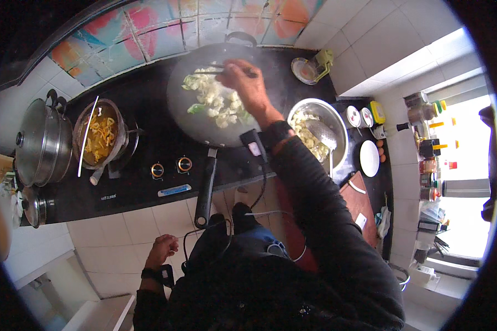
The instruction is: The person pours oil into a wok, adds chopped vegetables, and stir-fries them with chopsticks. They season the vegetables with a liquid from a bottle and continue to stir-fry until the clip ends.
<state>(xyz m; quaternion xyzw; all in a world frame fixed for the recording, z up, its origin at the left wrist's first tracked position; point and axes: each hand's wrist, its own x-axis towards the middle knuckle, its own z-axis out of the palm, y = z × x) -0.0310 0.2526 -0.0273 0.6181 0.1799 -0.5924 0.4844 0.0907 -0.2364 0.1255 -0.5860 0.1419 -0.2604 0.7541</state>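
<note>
My right hand (243, 82) grips a pair of dark chopsticks (207, 73) above a large wok (182, 111). Chopped cauliflower (215, 99), with a few green leafy bits, lies in the wok, and steam blurs its far side. The chopstick tips reach the upper part of the cauliflower. The wok's long black handle (206, 194) points back towards me. Low on the left, my left hand (162, 249) hangs over the floor away from the stove, its fingers curled in and nothing visible in them.
To the right, a steel bowl (343, 128) holds cauliflower and a slotted ladle (319, 131). A clay pot (78, 128) of cooked food, with a white chopstick (88, 136) across it, and a lidded steel pot (41, 140) stand left. A cutting board (362, 202) lies right.
</note>
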